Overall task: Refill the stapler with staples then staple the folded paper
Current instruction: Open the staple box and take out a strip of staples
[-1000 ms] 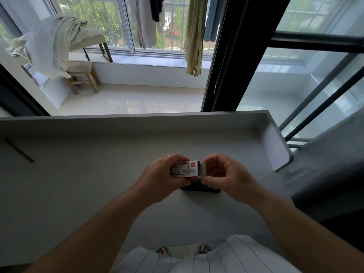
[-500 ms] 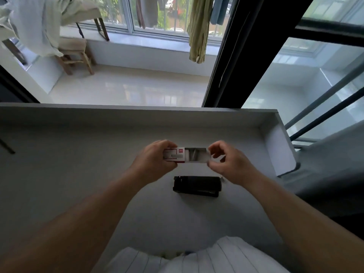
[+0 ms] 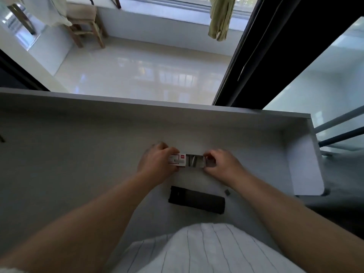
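Observation:
A small white and red staple box is held over the grey desk. My left hand grips its sleeve. My right hand pinches the far end of the inner tray, which is slid out to the right and shows grey staples inside. The black stapler lies flat on the desk just below the hands, touched by neither. No folded paper is in view.
A tiny dark bit lies on the desk right of the stapler. The desk has a raised back rim and a white side panel at the right. Beyond are a glossy floor and a wooden stool.
My right hand has drawn the inner tray out of the staple box to the right. Both hands have moved away from me, uncovering the stapler. The camera has tilted down.

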